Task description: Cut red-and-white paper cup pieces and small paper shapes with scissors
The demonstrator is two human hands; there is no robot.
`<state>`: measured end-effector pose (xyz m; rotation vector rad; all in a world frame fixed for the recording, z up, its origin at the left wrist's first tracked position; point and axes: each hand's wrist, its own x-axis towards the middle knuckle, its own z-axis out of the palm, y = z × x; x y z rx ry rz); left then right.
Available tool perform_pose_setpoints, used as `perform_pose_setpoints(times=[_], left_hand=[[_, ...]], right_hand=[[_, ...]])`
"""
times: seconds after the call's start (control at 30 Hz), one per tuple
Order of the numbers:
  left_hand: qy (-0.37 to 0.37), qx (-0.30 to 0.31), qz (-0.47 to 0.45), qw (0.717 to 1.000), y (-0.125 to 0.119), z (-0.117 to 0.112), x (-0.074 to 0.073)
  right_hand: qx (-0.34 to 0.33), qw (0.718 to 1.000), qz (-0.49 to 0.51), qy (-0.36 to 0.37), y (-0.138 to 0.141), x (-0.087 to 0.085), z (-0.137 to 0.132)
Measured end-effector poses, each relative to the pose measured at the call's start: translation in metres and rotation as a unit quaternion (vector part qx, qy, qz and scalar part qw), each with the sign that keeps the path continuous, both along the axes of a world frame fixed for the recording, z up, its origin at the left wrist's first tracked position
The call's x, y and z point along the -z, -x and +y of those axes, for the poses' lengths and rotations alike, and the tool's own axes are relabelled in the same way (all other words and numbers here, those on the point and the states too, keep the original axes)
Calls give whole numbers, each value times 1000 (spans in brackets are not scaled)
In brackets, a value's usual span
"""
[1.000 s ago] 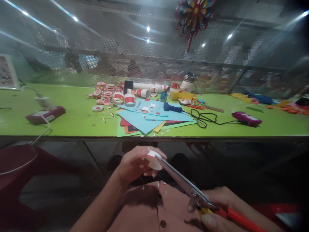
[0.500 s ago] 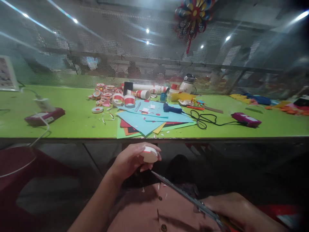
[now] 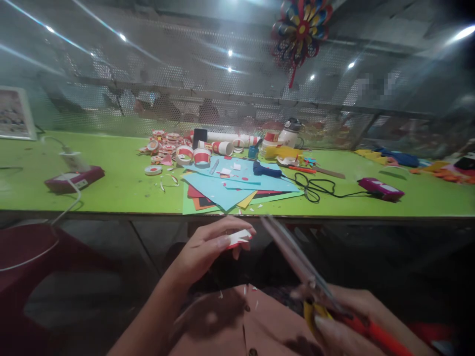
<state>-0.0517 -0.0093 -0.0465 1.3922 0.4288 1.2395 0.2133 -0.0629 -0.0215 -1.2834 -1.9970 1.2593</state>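
My left hand (image 3: 213, 244) pinches a small white paper cup piece (image 3: 239, 238) with a red edge, a cut showing in its rim. It is held over my lap, just in front of the table edge. At the lower right, my right hand (image 3: 352, 316) is wrapped round a pair of scissors (image 3: 297, 257) with red and yellow handles. Their long blades point up and to the left, apart from the white piece, and are slightly blurred. Small paper scraps lie on my pink shirt (image 3: 226, 321).
Coloured paper sheets (image 3: 218, 190) lie at the near edge of the green table (image 3: 111, 193). A blue glue gun (image 3: 267, 170) rests on them, its black cord running to a purple power strip (image 3: 380, 189). Cut cups (image 3: 202, 156) and red-white discs (image 3: 170, 143) are piled behind.
The white piece has turned in my left hand, from its flat face to its edge. My right hand has raised the scissors, blades now pointing more steeply upward.
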Motion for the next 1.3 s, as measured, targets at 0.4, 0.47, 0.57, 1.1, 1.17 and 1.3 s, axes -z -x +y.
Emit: perform_pose_setpoints(times=[0.4,0.47,0.57,1.1,1.17,1.3], left_hand=[[-231,-131,213,940,-15,-11,-2],[-234,-136,222,937,-16,-11,-1],[-223,-136,223,939,-19,-12,2],[20,-36,-1,999,-13,-11,14],[20,-43,-21,999,-12,-10,16],[24,-79,-23,996,-10,-9,16]], right_hand=[[120,958,262,4,75,-18,24],[117,955,273,13,75,-14,24],[102,955,279,2,73,-10,23],[137,971,29,-194,48,24,32],[115,972,10,-205,40,35,31],[92,970,-7,-227,29,47,21]])
